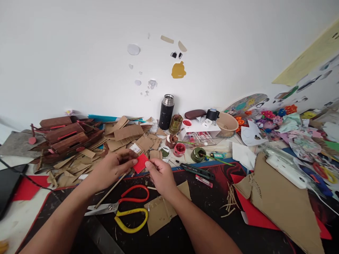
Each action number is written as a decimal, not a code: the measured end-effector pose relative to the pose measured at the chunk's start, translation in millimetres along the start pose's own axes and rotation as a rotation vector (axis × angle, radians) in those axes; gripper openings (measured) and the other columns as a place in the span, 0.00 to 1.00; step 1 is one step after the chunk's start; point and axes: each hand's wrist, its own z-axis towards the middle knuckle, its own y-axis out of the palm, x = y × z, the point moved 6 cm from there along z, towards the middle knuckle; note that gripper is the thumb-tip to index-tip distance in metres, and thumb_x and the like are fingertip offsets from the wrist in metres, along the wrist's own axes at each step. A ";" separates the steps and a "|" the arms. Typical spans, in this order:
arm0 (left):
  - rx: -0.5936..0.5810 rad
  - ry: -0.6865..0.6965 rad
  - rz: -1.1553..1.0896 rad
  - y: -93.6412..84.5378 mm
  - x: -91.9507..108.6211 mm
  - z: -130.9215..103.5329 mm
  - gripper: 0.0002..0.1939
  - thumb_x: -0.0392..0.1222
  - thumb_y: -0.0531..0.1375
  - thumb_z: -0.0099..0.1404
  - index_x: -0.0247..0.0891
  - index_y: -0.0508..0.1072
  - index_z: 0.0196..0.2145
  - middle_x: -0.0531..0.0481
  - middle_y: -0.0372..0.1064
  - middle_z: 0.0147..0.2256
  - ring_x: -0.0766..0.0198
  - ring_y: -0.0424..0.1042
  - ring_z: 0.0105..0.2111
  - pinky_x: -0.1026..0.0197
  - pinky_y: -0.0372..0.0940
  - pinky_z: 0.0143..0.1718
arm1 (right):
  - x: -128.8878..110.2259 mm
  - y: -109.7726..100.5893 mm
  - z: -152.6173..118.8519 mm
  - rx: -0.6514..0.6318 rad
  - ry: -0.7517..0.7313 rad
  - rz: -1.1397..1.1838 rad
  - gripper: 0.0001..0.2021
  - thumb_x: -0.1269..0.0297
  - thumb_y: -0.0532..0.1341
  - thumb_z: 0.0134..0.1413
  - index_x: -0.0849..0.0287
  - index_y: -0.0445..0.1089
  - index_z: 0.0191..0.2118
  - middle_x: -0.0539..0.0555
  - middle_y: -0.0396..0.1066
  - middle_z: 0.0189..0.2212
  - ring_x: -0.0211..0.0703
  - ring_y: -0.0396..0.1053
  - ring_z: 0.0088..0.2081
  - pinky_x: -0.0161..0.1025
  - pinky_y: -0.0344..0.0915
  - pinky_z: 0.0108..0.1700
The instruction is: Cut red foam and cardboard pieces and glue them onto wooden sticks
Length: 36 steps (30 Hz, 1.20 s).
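Between my two hands is a small red rectangular piece (141, 163), its surface finely ridged or textured; it looks like card. My left hand (116, 165) pinches its left side between thumb and fingers. On the opposite edge, my right hand (160, 174) grips it with the thumb on top. Below them lie scissors (127, 208) with one red and one yellow handle, blades pointing left. A flat cardboard piece (160, 215) sits partly under my right forearm. Near the blades a thin wooden stick (111, 190) lies at a slant.
Cardboard scraps (71, 169) and a brown cardboard model (66, 135) fill the left. Toward the wall stand a black flask (166, 114) and open paint jars (179, 149). A box cutter (197, 171) lies right of my hands. Large cardboard (280, 201) covers red sheets at right.
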 end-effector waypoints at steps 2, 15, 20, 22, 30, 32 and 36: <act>-0.004 -0.002 -0.009 -1.2 -0.9 0.1 0.22 0.64 0.61 0.69 0.41 0.79 0.39 0.47 0.80 0.36 0.54 0.75 0.35 0.57 0.69 0.38 | -0.3 -2.4 -1.9 0.007 0.000 -0.014 0.20 0.42 0.62 0.67 0.55 0.72 0.34 0.43 0.54 0.19 0.38 0.55 0.22 0.34 0.52 0.25; 0.222 -0.066 -0.016 -34.5 11.3 -11.0 0.31 0.73 0.65 0.60 0.39 0.80 0.38 0.46 0.80 0.33 0.55 0.73 0.32 0.58 0.68 0.34 | -2.4 -3.8 -1.3 -0.006 0.026 0.011 0.19 0.43 0.63 0.65 0.56 0.72 0.35 0.44 0.60 0.19 0.38 0.58 0.21 0.35 0.56 0.26; 0.266 -0.056 -0.054 -36.2 18.2 -14.4 0.33 0.75 0.66 0.57 0.41 0.80 0.37 0.45 0.80 0.33 0.54 0.72 0.32 0.57 0.69 0.34 | -5.3 10.8 -8.0 -0.108 0.018 -0.022 0.14 0.50 0.67 0.62 0.56 0.77 0.43 0.46 0.68 0.26 0.39 0.65 0.26 0.35 0.61 0.29; 0.266 -0.050 -0.048 -36.2 21.9 -15.8 0.32 0.76 0.66 0.57 0.41 0.80 0.36 0.46 0.80 0.33 0.55 0.72 0.31 0.56 0.70 0.35 | -8.2 12.9 -10.9 -0.114 -0.026 -0.084 0.13 0.51 0.68 0.63 0.56 0.78 0.42 0.48 0.71 0.28 0.39 0.67 0.29 0.34 0.61 0.32; 0.234 -0.044 -0.023 -30.0 28.0 -16.5 0.35 0.80 0.64 0.55 0.42 0.80 0.35 0.47 0.77 0.30 0.56 0.71 0.29 0.56 0.69 0.33 | -9.9 6.9 -15.2 -0.079 -0.046 -0.194 0.22 0.47 0.61 0.72 0.57 0.72 0.29 0.48 0.68 0.22 0.39 0.66 0.26 0.35 0.59 0.30; 0.234 -0.044 -0.011 -29.9 28.8 -16.7 0.35 0.79 0.64 0.56 0.41 0.80 0.35 0.47 0.77 0.30 0.56 0.70 0.28 0.57 0.68 0.31 | -6.5 6.6 -14.5 -0.073 -0.010 -0.136 0.19 0.47 0.62 0.71 0.56 0.73 0.33 0.46 0.66 0.21 0.38 0.64 0.23 0.34 0.59 0.28; 0.212 -0.043 0.002 -28.6 28.6 -17.3 0.34 0.78 0.64 0.58 0.41 0.80 0.36 0.47 0.78 0.30 0.56 0.71 0.28 0.57 0.68 0.30 | -7.7 10.4 -13.8 -0.103 0.021 0.061 0.13 0.52 0.67 0.65 0.55 0.73 0.46 0.44 0.67 0.27 0.35 0.62 0.20 0.33 0.59 0.23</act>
